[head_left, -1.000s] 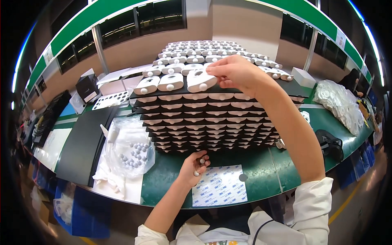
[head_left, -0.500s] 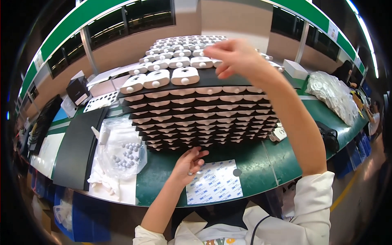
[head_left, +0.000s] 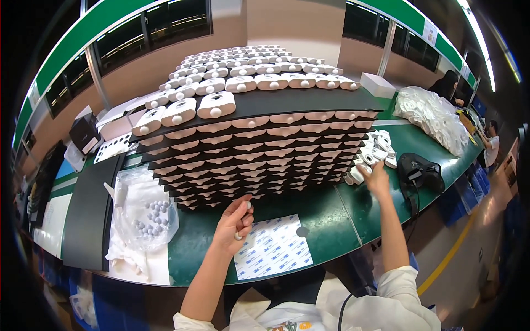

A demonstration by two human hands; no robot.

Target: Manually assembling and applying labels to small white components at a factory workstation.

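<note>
My left hand (head_left: pixel 233 227) is closed in a pinch on a small white ball (head_left: pixel 248 205), just in front of the tall stack. My right hand (head_left: pixel 375 179) is at a pile of white plastic housings (head_left: pixel 381 148) right of the stack, its fingers apart and touching the nearest ones. The stack is built of black sheets (head_left: pixel 309 101) with rows of white oval housings between them, each showing a round knob. On its top sheet stand more rows of white housings (head_left: pixel 216 105); the front row has several at the left, with bare black sheet to their right.
A printed backing sheet (head_left: pixel 273 248) lies by the front edge with a grey disc (head_left: pixel 302 231) on it. At left are a clear bag of white balls (head_left: pixel 152 218) and a black board (head_left: pixel 91 215). A black bag (head_left: pixel 419 174) and a plastic-wrapped heap (head_left: pixel 433 118) are at right.
My right hand has come down from above the top sheet to the pile at the right. My left hand now shows a white ball at its fingertips. The view has shifted to the right.
</note>
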